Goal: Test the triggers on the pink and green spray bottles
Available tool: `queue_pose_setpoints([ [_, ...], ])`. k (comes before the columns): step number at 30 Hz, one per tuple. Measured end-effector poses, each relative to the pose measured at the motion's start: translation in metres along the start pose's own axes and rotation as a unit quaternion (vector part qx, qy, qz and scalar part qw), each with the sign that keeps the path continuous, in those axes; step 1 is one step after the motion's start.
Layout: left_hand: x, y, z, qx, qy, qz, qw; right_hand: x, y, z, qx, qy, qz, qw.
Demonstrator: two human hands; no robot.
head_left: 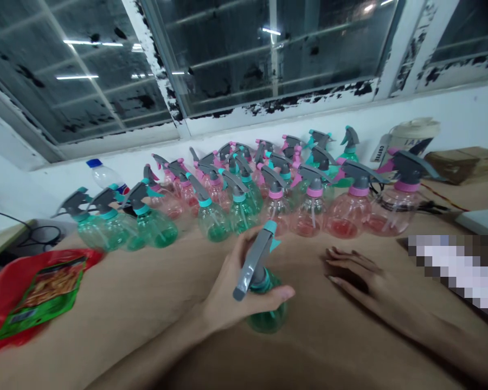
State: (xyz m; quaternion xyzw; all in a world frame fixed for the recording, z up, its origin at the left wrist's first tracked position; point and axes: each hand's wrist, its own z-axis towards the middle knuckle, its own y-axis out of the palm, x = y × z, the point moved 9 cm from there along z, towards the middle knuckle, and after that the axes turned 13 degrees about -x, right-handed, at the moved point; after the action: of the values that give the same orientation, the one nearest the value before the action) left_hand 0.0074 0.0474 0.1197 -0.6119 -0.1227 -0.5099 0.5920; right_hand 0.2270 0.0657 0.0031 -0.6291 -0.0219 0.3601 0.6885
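Observation:
My left hand (236, 287) is wrapped round a green spray bottle (268, 319) with a grey trigger head and turquoise collar. The bottle stands upright or nearly so, low in the middle of the view; fingers and thumb hide part of its body. To the right, my right hand (358, 276) lies palm down over the table, fingers apart and slightly bent, holding nothing. Just beyond my hands are several more spray bottles in rows, such as a green one (213, 219) with a turquoise collar and a pink one (344, 216) with a pink collar.
On the wooden table (146, 292), a red plastic bag (8, 276) carries a green food packet (44, 292) at left. Behind stand a clear drink bottle (106, 176), a pale bucket (415, 132) and a cardboard box (459, 162). Cables (415, 206) lie at right near a blurred-out patch.

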Motion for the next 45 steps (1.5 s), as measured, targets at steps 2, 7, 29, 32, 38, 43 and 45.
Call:
queue_pose_setpoints([
  [2,-0.006,0.0,-0.008,-0.005,0.013,-0.037,0.999,-0.001,0.0,0.0,0.001,0.0,0.004,1.0],
  [7,-0.017,-0.003,-0.025,-0.001,-0.025,-0.019,1.0,0.0,0.001,0.0,0.007,-0.004,0.008,1.0],
  [29,-0.074,-0.184,-0.077,0.267,-0.203,0.214,0.918,0.005,0.005,-0.002,0.02,-0.002,0.002,1.0],
  [32,-0.088,-0.194,-0.057,0.274,-0.19,0.233,0.914,0.008,0.008,-0.003,0.018,-0.004,-0.007,1.0],
  [38,-0.108,-0.199,-0.026,0.294,-0.184,0.272,0.898,0.003,0.005,-0.003,0.01,-0.008,-0.027,1.0],
  [43,-0.126,-0.201,-0.016,0.296,-0.18,0.281,0.895,0.0,0.002,-0.002,0.009,-0.003,-0.027,1.0],
  [45,-0.131,-0.201,-0.014,0.299,-0.173,0.281,0.895,0.0,0.002,-0.002,0.011,-0.004,-0.027,1.0],
])
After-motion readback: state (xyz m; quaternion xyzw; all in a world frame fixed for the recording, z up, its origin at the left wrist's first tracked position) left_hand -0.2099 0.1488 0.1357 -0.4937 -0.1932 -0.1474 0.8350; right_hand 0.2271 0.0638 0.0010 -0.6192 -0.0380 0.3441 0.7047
